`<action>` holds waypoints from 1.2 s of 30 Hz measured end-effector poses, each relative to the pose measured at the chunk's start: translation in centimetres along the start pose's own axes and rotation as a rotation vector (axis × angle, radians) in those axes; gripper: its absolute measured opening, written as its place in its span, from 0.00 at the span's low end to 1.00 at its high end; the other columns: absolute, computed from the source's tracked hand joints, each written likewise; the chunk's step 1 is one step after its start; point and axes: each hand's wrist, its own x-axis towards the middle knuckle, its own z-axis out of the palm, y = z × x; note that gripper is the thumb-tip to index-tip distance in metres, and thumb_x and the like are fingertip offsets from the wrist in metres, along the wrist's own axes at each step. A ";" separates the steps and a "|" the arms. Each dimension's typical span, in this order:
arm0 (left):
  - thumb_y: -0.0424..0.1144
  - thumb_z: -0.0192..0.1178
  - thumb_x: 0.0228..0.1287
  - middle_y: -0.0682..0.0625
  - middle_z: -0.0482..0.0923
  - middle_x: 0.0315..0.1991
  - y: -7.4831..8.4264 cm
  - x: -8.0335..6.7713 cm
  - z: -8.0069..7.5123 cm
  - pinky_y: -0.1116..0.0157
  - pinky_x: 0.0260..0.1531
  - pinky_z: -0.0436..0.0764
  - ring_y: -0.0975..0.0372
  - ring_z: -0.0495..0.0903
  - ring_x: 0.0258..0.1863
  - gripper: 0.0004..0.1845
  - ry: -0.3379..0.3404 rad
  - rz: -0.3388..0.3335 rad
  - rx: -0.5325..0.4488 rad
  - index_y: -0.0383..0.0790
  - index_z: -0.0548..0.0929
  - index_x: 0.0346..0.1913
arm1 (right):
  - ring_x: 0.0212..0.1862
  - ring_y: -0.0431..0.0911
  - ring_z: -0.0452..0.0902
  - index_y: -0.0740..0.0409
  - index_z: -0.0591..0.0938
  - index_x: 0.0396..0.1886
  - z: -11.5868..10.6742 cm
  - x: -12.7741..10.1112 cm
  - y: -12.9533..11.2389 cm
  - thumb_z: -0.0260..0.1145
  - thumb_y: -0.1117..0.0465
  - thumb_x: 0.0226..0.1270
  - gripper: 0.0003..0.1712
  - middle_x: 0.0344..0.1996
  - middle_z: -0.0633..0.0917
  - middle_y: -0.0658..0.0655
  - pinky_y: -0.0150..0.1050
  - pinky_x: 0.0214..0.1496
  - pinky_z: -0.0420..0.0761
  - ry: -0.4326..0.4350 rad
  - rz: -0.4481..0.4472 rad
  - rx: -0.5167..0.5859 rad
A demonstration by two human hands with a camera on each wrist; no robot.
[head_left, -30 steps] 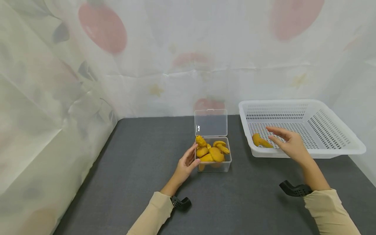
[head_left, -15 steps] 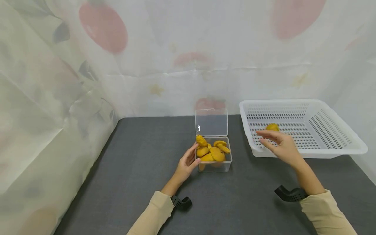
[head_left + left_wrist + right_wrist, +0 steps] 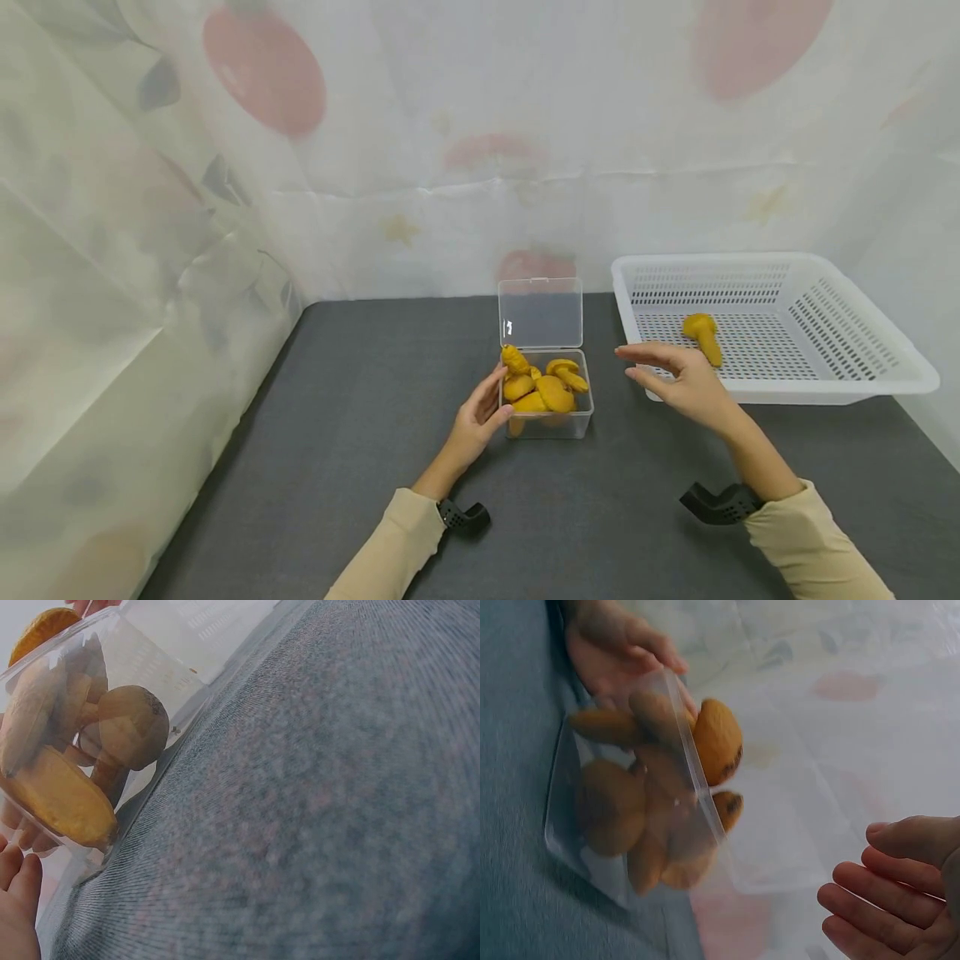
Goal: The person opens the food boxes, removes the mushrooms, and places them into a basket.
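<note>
- A lone yellow mushroom (image 3: 702,333) is pictured on the floor of the white perforated basket (image 3: 840,388), nr its L end; cap set at the far side, stem pointed toward the person, angled slightly R.
- The right hand (image 3: 697,387) is placed much nearer to it, but w/ fingertips aimed L, past the basket's near L corner, toward the clear plastic box (image 3: 576,428); the mushroom is thus found just beyond the knuckles, not btwn fingers & thumb.
- Nothing is held in that hand: fingers are stretched out w/ a slight bend, thumb set apart, approx. a "C"; whether the basket rim is touched can't be told.
- The left hand (image 3: 474,421) is laid against the box's L side, fingers extended, thumb at near L corner; nothing is pinched.
- More mushrooms (image 3: 553,394) are heaped in the box, one propped up at the L rim; the hinged lid (image 3: 541,312) is raised at back.
- No brand, label or writing can be read; on the backdrop (image 3: 420,150), faded red fruit & star prints are seen.
</note>
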 end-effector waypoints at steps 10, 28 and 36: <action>0.30 0.54 0.70 0.39 0.48 0.78 0.3 0.0 0.1 0.79 0.69 0.59 0.48 0.50 0.77 0.31 0.001 0.001 -0.014 0.37 0.58 0.74 | 0.52 0.19 0.74 0.65 0.82 0.51 1.7 1.2 -1.0 0.67 0.73 0.59 0.18 0.47 0.86 0.65 0.13 0.56 0.73 -0.057 -0.040 -0.016; 0.33 0.54 0.70 0.39 0.48 0.78 0.2 0.0 0.1 0.81 0.68 0.60 0.48 0.50 0.76 0.31 0.006 0.003 -0.025 0.37 0.59 0.73 | 0.56 0.55 0.81 0.66 0.79 0.56 4.1 2.6 -1.5 0.71 0.67 0.57 0.25 0.54 0.84 0.64 0.48 0.57 0.82 -0.257 -0.030 0.013; 0.30 0.53 0.70 0.38 0.47 0.78 0.1 -0.1 0.1 0.81 0.68 0.59 0.48 0.50 0.76 0.31 0.002 0.001 -0.023 0.35 0.58 0.73 | 0.58 0.56 0.79 0.67 0.78 0.58 5.0 2.9 -1.2 0.72 0.64 0.57 0.28 0.57 0.82 0.65 0.53 0.61 0.79 -0.329 -0.009 0.069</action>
